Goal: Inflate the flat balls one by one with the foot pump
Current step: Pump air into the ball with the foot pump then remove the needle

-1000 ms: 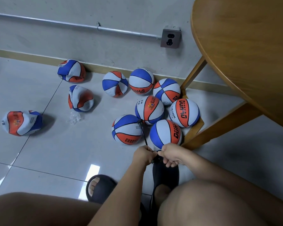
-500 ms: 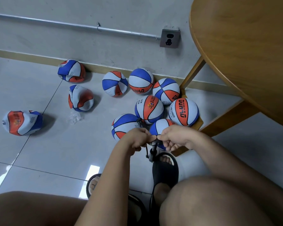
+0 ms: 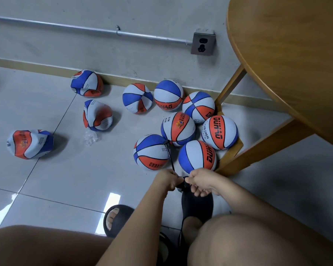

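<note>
Head view: left hand (image 3: pixel 166 180) and right hand (image 3: pixel 202 182) both curl round the dark pump handle (image 3: pixel 182 182). Hose (image 3: pixel 169 154) reaches a round ball (image 3: pixel 152 152). Crumpled flat ball (image 3: pixel 97 116) lies leftward, well apart; likely light, floppy: cup it whole.

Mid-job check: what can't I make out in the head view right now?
Pump handle: head view, almost all covered by the left hand and right hand gripping it.
Pump body: head view, hidden under both hands and the black sandal.
Hose tip at the ball: head view, too small to tell if it is seated.
Table: head view, cut off by the top and right edges.
</note>
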Motion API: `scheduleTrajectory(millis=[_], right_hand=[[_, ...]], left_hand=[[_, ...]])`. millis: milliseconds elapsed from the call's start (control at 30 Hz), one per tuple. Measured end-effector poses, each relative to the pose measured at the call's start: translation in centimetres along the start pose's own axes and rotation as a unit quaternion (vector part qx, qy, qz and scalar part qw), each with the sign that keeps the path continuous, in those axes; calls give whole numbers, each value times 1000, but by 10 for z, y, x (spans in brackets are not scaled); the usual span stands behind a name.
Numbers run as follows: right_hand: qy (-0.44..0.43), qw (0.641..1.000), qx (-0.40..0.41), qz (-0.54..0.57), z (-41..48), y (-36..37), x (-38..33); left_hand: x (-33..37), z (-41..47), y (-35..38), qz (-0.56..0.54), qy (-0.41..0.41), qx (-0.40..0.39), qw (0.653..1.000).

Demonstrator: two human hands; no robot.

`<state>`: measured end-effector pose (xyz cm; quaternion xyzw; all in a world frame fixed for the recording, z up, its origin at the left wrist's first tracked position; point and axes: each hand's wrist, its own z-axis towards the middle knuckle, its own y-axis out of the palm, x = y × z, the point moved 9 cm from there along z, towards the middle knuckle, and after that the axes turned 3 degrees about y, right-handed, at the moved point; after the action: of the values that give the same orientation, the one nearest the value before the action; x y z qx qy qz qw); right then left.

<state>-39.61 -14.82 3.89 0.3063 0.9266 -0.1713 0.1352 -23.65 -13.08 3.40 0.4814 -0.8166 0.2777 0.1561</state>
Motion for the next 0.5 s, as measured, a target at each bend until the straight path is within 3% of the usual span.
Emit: scheduleTrajectory(millis=[200, 500], right_hand=[[-24, 999, 35, -10, 10, 4, 4], [-105, 991, 27, 72, -44, -45, -42]], left_hand=[[-16, 6, 10, -79, -2, 57, 995], [51, -22, -42, -106, 73, 4, 992]])
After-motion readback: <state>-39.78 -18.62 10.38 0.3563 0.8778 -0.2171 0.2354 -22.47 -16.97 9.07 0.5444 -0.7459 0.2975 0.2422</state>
